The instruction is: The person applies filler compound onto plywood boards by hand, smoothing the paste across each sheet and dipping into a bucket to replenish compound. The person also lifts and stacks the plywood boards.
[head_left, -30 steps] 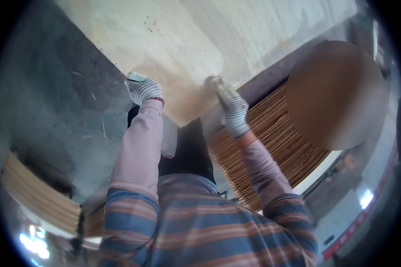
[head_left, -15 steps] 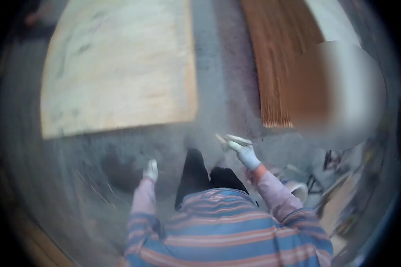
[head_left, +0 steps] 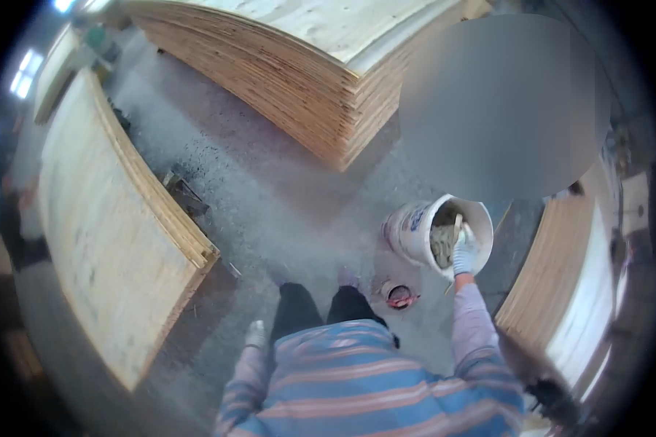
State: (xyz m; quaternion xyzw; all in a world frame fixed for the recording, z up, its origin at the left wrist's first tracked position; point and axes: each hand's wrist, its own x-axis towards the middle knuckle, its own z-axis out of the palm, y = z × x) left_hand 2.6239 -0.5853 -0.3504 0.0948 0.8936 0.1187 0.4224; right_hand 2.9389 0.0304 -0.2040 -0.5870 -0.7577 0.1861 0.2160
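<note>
My right hand (head_left: 465,251), in a white glove, reaches into the mouth of a large white bucket (head_left: 413,231). Its fingers are closed on a slim tool with a pale handle, which looks like a putty knife (head_left: 458,224); the blade is hidden. Lumpy greyish paste (head_left: 442,244) lies inside the bucket, next to the hand. My left hand (head_left: 255,334), gloved too, hangs beside my left thigh with its fingers stretched out and nothing visible in it. A small reddish pot (head_left: 399,294) stands on the floor near my feet.
A tall stack of plywood sheets (head_left: 328,109) stands ahead. Lower board stacks sit at the left (head_left: 116,240) and right (head_left: 550,269), the right one close to the bucket. Dark scraps (head_left: 186,193) lie beside the left stack. A blurred patch covers the upper right.
The view has turned to the right, bringing the bucket and tall stack into sight. My right hand has gone from in front of my body into the bucket. My left hand has dropped back.
</note>
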